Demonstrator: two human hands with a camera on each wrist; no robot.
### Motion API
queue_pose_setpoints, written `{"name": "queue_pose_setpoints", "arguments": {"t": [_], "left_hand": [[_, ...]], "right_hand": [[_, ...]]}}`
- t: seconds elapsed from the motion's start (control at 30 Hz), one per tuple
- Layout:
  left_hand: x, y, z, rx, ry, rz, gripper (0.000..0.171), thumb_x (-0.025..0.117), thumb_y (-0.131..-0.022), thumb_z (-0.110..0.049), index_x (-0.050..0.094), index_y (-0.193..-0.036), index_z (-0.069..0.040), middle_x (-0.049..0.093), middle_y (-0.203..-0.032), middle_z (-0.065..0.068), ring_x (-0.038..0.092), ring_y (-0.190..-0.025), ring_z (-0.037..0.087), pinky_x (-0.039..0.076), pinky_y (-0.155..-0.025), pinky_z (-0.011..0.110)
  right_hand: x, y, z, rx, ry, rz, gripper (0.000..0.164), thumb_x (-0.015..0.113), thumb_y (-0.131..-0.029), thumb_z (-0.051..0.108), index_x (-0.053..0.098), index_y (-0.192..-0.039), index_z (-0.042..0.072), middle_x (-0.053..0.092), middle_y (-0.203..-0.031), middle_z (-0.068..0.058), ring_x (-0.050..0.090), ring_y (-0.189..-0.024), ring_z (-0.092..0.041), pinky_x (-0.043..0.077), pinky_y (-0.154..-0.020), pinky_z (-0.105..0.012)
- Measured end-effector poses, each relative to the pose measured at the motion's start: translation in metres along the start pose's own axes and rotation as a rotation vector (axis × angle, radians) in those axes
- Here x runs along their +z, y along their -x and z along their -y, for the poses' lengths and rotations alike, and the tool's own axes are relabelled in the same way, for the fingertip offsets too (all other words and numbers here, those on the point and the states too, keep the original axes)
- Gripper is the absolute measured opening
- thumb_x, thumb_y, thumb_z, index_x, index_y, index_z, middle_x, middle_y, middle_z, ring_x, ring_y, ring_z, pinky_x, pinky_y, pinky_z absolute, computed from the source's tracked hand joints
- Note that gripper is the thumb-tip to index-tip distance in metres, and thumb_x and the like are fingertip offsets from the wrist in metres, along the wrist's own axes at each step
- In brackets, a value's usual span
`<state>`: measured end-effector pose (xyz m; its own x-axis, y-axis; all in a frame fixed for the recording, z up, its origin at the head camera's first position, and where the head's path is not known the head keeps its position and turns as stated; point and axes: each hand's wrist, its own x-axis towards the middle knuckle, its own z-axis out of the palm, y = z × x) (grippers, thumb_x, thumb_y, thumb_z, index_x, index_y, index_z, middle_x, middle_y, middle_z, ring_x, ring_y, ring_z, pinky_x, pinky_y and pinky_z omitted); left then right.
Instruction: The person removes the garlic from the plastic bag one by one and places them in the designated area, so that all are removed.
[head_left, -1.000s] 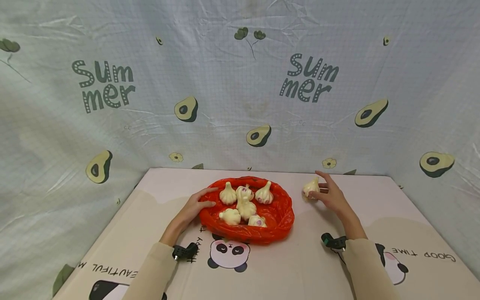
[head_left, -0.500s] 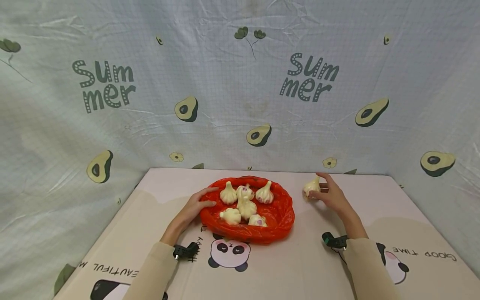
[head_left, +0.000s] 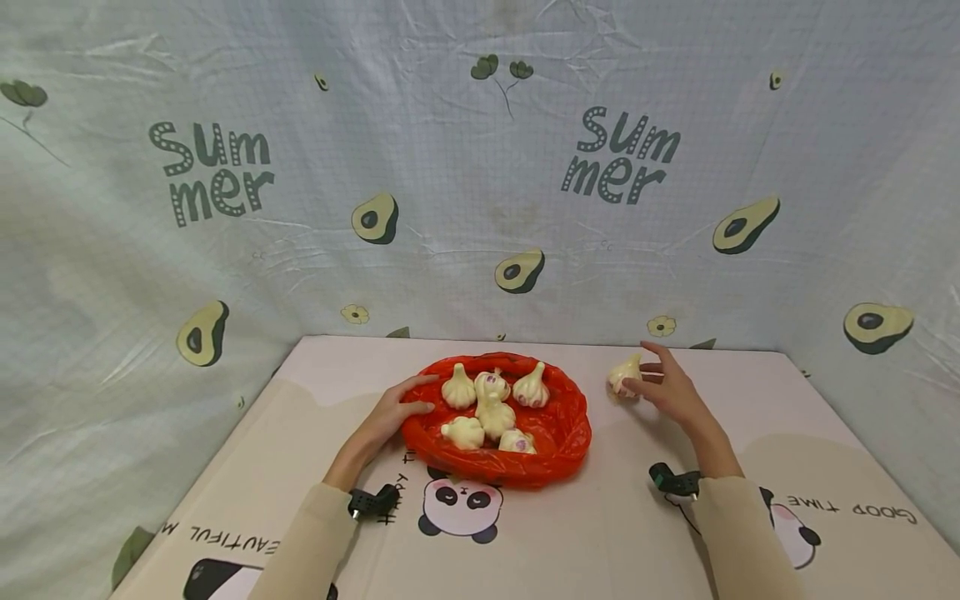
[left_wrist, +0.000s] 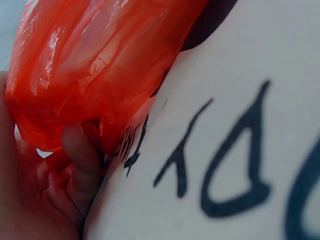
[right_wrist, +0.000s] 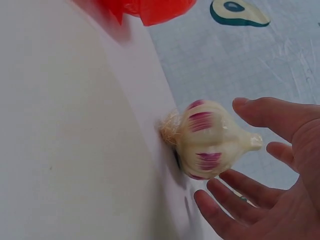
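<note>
Several garlic bulbs (head_left: 497, 417) lie in a red plastic bag (head_left: 517, 477) whose rolled rim stands like a bowl. My left hand (head_left: 388, 414) grips that rim on the left side; in the left wrist view its fingers curl against the red plastic (left_wrist: 95, 65). To the right of the bag, one garlic bulb (head_left: 624, 377) stands on the table, root end down. Around its right side is my right hand (head_left: 670, 392), fingers spread. The right wrist view has the thumb apart from this purple-streaked bulb (right_wrist: 210, 140), while the fingertips below are close to it; contact is unclear.
A pale printed cloth (head_left: 615, 517) with panda drawings covers the table. Behind it and at both sides hangs a light sheet (head_left: 450, 125) with avocado prints, close beyond the table's back edge. Each wrist wears a small black camera (head_left: 373, 502).
The right hand's fingers have spread a little and drawn slightly right, away from the lone garlic bulb, which stays standing. The left hand and the bag have not visibly moved.
</note>
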<state>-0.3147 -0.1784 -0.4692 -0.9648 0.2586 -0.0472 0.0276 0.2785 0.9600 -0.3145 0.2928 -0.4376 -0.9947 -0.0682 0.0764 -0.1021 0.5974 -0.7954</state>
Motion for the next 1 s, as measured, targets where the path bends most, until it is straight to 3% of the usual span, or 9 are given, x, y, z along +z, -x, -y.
{"name": "queue_pose_setpoints", "arguments": {"t": [0.3, 0.63, 1.0], "left_hand": [[-0.001, 0.0, 0.002, -0.009, -0.006, -0.001, 0.055, 0.06, -0.098, -0.018, 0.051, -0.152, -0.016, 0.036, -0.166, 0.018, 0.036, -0.15, 0.046, 0.043, -0.117, 0.056], [-0.002, 0.001, 0.004, -0.009, -0.021, -0.004, 0.056, 0.059, -0.097, -0.018, 0.05, -0.153, -0.015, 0.035, -0.166, 0.018, 0.035, -0.151, 0.047, 0.042, -0.118, 0.057], [-0.002, 0.0, 0.002, 0.039, 0.021, 0.025, 0.057, 0.06, -0.096, -0.012, 0.05, -0.152, -0.015, 0.034, -0.167, 0.017, 0.037, -0.149, 0.046, 0.042, -0.118, 0.057]], "right_hand": [[-0.006, 0.001, 0.011, -0.017, 0.042, -0.035, 0.087, 0.07, -0.097, 0.031, 0.019, -0.163, 0.006, 0.043, -0.153, -0.037, 0.043, -0.142, -0.054, 0.041, -0.114, -0.068], [-0.011, 0.006, 0.037, -0.047, 0.092, -0.084, 0.082, 0.069, -0.098, 0.032, 0.023, -0.162, 0.007, 0.04, -0.157, -0.034, 0.038, -0.147, -0.052, 0.039, -0.114, -0.07], [-0.014, 0.015, 0.066, -0.137, 0.082, -0.098, 0.078, 0.072, -0.097, 0.031, 0.031, -0.159, 0.008, 0.043, -0.157, -0.031, 0.039, -0.146, -0.048, 0.036, -0.118, -0.067]]}}
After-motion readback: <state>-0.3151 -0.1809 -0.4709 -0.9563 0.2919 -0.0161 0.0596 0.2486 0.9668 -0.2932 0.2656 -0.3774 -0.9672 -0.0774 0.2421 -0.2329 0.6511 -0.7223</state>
